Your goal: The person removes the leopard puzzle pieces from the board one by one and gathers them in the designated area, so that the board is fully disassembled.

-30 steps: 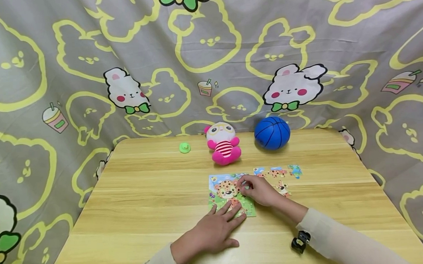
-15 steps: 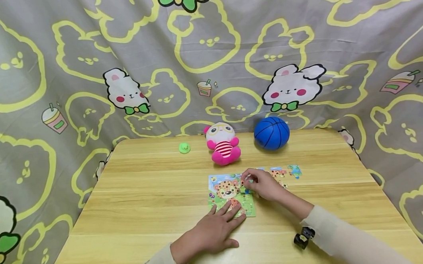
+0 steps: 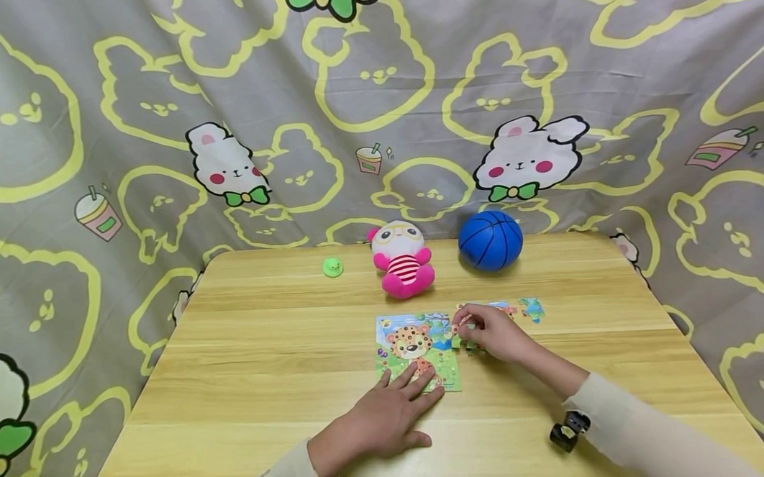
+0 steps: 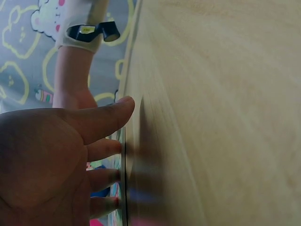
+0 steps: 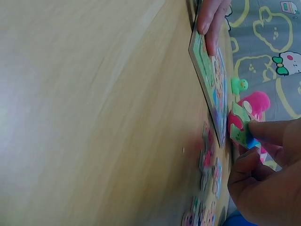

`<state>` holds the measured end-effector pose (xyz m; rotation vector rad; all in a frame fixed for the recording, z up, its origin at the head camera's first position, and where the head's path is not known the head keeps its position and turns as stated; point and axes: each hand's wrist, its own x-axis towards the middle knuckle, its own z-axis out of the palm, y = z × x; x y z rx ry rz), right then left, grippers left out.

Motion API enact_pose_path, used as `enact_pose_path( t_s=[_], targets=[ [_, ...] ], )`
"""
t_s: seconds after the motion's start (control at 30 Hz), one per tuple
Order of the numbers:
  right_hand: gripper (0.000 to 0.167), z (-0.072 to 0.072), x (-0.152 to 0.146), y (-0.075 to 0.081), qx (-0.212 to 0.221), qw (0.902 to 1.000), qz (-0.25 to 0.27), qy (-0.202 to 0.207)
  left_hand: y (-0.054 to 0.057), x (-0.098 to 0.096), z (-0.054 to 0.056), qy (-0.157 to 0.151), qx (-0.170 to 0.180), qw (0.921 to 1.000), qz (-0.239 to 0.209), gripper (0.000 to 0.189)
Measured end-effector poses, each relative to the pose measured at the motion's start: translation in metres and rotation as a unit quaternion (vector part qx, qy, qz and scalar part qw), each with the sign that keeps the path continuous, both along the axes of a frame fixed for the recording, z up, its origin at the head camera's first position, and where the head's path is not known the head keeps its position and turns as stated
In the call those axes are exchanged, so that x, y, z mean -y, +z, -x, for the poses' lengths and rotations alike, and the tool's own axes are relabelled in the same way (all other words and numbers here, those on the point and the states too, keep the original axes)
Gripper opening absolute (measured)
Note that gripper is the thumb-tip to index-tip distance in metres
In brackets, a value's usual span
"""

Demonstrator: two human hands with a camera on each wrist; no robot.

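Note:
A square jigsaw board (image 3: 449, 380) with a cartoon leopard lies on the table. My left hand (image 3: 388, 418) rests palm down on its lower part, fingers spread and straight. My right hand (image 3: 493, 332) is just right of the board and pinches a jigsaw piece (image 5: 241, 123) between thumb and fingers. In the right wrist view this piece is green with a red patch and a bit of blue, raised above the table. Several loose pieces (image 3: 533, 310) lie right of the board, some of them hidden by the right hand.
Behind the board sit a pink and white plush panda (image 3: 404, 262), a blue ball (image 3: 491, 241) and a small green rubber duck (image 3: 333, 268). A patterned curtain (image 3: 327, 176) hangs along the table's back edge.
My right hand has lifted a jigsaw piece from the board's right side and carried it rightward off the board. My left hand has stayed in place.

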<state>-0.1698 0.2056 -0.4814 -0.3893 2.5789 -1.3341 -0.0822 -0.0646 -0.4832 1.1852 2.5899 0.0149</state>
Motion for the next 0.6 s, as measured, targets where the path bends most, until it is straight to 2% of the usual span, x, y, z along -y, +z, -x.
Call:
enact_pose_path(
  t_s=[0.33,0.6],
  targets=[
    [0.019,-0.003,-0.023,0.001,0.022,0.9997,0.006,-0.013,0.002,0.000,0.000,-0.002,0.002,1.0000,-0.002,0.078],
    [0.018,-0.007,-0.048,0.002,0.011,0.9997,-0.005,-0.020,0.002,0.000,0.000,0.001,0.007,1.0000,0.000,0.079]
  ],
)
